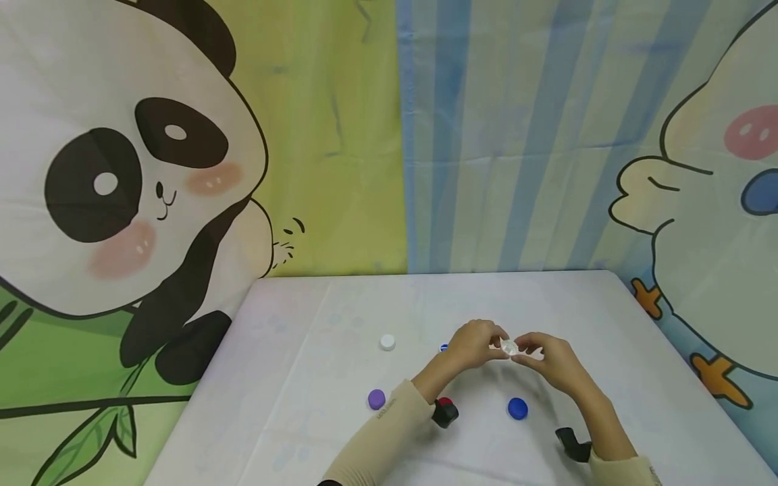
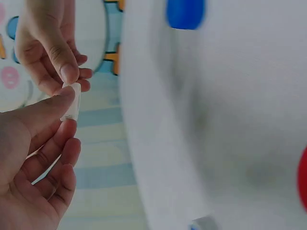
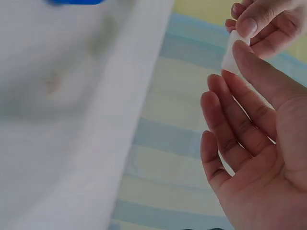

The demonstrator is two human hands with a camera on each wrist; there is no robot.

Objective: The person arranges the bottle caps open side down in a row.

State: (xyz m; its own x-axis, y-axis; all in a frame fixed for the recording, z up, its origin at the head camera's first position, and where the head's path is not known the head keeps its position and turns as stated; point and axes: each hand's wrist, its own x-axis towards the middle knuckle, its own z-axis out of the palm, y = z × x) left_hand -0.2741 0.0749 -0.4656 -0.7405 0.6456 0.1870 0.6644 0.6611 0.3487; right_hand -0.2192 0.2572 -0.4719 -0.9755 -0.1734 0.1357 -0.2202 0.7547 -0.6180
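Note:
Above the table, a small white bottle cap (image 1: 509, 347) is held up between my two hands, its hollow side showing in the head view. My left hand (image 1: 475, 345) pinches one edge of it between thumb and fingers. From the other side my right hand (image 1: 554, 362) pinches the opposite edge. In the left wrist view the cap (image 2: 73, 103) appears edge-on, partly covered by the left thumb. The right wrist view shows the cap (image 3: 231, 53) at the thumb and forefinger, with the other right fingers loosely bent.
On the white table (image 1: 316, 432) lie a white cap (image 1: 387, 342), a purple cap (image 1: 376, 399) and a blue cap (image 1: 518, 408). A red cap (image 1: 446, 401) is partly hidden by the left wrist camera (image 1: 446, 415). Behind the left hand, a blue-and-white cap (image 1: 443, 347) peeks out.

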